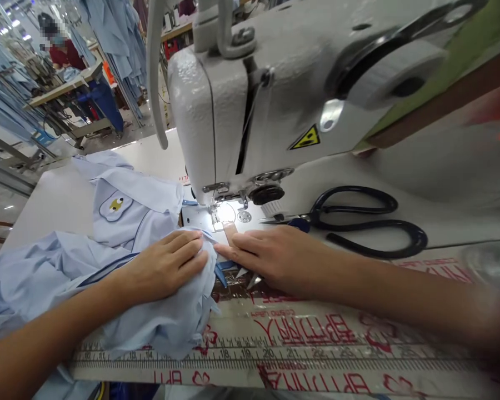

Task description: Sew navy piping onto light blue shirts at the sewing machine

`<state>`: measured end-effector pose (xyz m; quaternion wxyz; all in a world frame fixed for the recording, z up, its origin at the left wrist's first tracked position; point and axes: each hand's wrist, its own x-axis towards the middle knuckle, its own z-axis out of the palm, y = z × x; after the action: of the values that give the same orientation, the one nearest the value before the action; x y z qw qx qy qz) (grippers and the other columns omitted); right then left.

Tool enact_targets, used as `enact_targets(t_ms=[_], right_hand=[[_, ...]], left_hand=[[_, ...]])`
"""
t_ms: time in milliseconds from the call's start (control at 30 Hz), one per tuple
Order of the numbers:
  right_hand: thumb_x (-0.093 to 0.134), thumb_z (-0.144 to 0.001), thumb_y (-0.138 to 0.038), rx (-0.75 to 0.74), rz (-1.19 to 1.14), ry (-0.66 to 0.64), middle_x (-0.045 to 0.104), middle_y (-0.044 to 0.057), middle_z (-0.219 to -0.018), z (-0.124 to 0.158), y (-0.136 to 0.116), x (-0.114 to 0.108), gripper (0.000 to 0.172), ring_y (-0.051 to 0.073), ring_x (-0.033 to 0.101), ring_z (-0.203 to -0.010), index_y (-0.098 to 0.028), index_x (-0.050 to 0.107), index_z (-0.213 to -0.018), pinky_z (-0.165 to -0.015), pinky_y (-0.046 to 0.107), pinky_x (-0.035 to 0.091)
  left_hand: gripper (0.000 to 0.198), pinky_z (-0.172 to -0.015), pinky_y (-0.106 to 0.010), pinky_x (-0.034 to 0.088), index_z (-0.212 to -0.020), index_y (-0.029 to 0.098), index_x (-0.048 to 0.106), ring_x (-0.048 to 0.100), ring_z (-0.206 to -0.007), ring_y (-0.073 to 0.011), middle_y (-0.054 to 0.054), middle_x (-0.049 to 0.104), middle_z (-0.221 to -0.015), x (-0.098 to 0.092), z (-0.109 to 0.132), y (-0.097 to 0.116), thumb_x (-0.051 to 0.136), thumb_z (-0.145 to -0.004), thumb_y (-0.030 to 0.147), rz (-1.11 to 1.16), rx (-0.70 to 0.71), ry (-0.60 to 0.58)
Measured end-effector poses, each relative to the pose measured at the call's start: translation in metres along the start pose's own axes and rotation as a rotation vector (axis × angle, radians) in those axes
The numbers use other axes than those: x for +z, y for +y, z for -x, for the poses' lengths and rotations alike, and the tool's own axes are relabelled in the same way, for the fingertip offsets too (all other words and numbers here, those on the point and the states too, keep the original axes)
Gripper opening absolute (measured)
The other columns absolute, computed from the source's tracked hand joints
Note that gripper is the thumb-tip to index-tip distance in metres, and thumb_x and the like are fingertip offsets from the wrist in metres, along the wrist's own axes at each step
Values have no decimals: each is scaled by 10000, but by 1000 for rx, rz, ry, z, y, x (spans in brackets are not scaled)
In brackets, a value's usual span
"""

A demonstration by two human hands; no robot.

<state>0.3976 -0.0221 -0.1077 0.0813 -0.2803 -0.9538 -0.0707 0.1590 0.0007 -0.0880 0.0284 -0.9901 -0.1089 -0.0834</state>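
Observation:
My left hand lies curved over bunched cloth of a light blue shirt, which has a badge-like patch and dark blue piping. My right hand stretches flat towards the needle area, its fingertips against the edge of the cloth beside my left hand. Just beyond those fingertips sit the presser foot and the lit needle plate of a white industrial sewing machine. Black-handled tailor's scissors lie to the right of the plate, apart from my right hand.
A tape measure runs along the table's near edge, over red-printed clear plastic. A white table top spreads behind the shirt. At the back left, a co-worker in a dark red top sits among racks of hanging blue garments.

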Motion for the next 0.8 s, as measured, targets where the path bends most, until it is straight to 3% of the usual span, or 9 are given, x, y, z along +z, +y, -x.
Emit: enact_targets(t_ms=[200,400,800], right_hand=[[363,-887,-102,-14,49,19,617,148,-1065,1,3,-3,287,151,576,-595,-139,544,-1106,-438,266,331],[392,-847,-66,11,-1,112,651,47,-889,2,9,1,300,123,536,-580,-171,538,-1087,-401,260,204],[368,-843,-67,52,17,102,609,5,-684,4,14,7,342,128,479,-517,-190,535,-1115,-445,285,215]], left_hand=[[294,-989,-443,449,-1170,54,496,430,-1195,-271,-158,535,-1125,4,2,0,381,-902,92,60,-22,40],[315,-984,-453,461,-1171,56,493,423,-1223,-262,-171,547,-1150,8,2,4,356,-889,79,85,-69,82],[306,-989,-449,463,-1157,78,506,423,-1236,-257,-157,563,-1157,5,0,4,362,-889,100,76,-96,75]])
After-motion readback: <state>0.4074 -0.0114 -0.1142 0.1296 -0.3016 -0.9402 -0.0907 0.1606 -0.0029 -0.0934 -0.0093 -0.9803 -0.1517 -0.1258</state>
